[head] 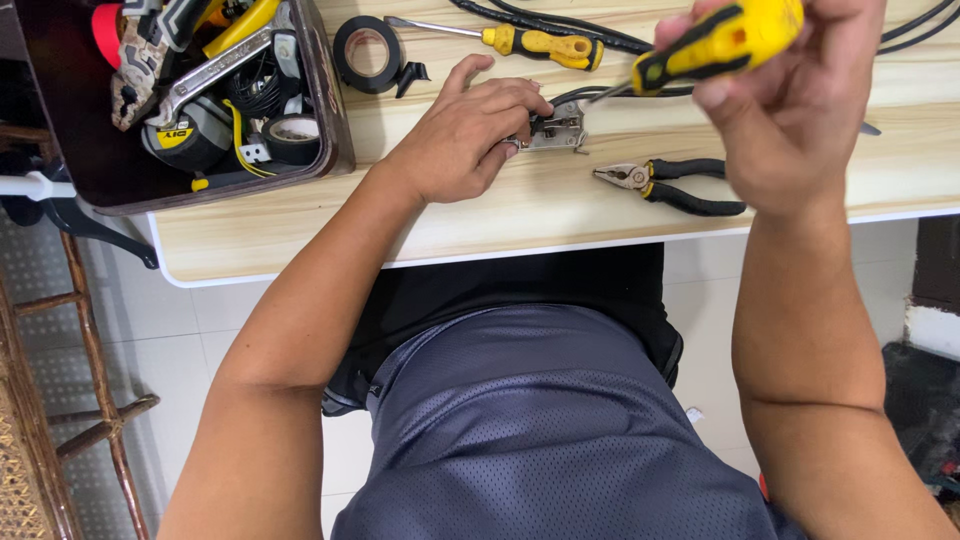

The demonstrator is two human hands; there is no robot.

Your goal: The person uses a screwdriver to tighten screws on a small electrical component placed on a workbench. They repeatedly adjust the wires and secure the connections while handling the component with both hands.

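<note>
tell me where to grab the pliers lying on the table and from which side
Take the pliers by the two black handles, which point right toward the right hand. Come from the right and above, closing the fingers across both handles near their middle. The metal nose points left toward the left hand and the small metal part, so that end is best left alone.

Bright, even light from above – soft, short shadows under the left hand (462, 140) on the table (560, 210). The raised right hand (790, 100) is slightly blurred; edges bend mildly.
</note>
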